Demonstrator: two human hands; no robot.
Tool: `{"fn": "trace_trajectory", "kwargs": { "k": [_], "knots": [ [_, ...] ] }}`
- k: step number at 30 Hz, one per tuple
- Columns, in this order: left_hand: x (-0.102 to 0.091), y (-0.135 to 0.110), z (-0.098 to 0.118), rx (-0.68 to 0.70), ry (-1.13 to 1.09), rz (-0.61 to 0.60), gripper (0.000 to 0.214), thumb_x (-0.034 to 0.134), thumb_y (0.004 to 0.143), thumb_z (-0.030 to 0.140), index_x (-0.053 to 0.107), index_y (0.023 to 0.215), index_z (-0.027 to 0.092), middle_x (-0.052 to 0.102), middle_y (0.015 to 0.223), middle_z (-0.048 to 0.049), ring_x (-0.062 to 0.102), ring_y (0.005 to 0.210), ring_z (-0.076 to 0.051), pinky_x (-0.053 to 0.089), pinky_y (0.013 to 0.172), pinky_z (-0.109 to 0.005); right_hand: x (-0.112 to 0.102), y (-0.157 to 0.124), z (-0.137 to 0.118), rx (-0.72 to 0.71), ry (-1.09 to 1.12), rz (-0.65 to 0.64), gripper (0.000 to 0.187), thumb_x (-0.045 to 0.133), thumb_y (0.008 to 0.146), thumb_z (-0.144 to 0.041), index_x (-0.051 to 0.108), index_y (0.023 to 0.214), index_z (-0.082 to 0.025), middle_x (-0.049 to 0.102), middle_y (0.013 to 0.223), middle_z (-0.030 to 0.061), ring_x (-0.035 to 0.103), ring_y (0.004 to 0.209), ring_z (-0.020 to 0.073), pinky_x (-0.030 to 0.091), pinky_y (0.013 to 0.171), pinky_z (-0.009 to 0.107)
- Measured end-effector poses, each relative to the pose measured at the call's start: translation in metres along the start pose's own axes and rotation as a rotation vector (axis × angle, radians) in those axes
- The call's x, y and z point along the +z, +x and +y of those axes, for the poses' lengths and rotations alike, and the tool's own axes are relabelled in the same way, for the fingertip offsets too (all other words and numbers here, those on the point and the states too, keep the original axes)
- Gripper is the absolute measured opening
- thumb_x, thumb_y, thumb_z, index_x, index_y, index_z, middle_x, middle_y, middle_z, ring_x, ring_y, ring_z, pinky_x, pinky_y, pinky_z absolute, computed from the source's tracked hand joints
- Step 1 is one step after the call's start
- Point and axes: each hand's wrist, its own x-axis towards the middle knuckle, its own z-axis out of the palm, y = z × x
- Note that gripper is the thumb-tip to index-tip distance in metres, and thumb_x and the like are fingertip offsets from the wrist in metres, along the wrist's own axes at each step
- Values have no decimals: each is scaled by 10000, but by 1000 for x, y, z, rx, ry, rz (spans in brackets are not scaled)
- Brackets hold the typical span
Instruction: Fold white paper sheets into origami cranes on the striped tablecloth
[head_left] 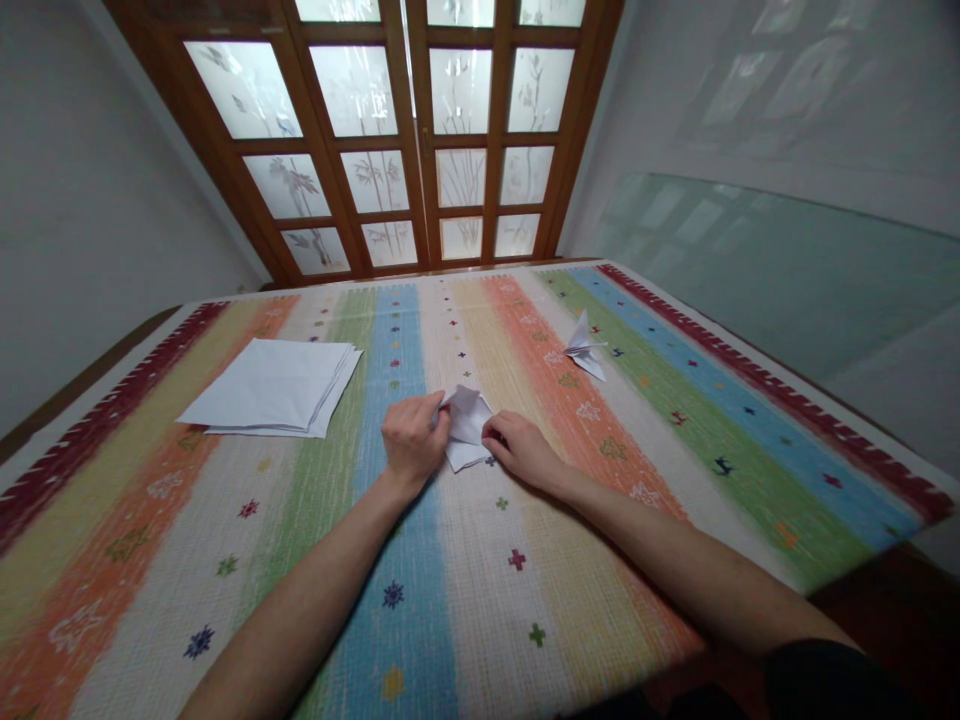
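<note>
A small white sheet of folded paper (pixel 469 415) is held between my two hands, low over the tablecloth. Its upper flap stands raised, and creases run across it. My left hand (pixel 414 435) pinches the left edge, with the fingers curled in. On the other side, my right hand (pixel 519 447) grips the right edge between thumb and fingertips. Farther off to the right lies a folded paper crane (pixel 584 348) with pointed ends. To the left rests a stack of white paper sheets (pixel 270 385), slightly fanned.
A striped, patterned tablecloth (pixel 517 610) covers the table. Beyond its far edge stand wooden doors (pixel 420 150) with frosted glass panes. A pale glass panel (pixel 757 260) leans along the right wall.
</note>
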Motion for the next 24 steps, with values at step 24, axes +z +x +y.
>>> {"fn": "trace_trajectory", "kwargs": {
  "k": [24],
  "knots": [
    [-4,38,9,-520,-659,-129,148,680,774,295,773,829,193,765,799,-39,674,679,-182,502,669,-295,-18,1,-5,88,374,351,149,607,826,-325,608,788,-181,592,702,14,507,608,131,402,575,265]
  ]
}}
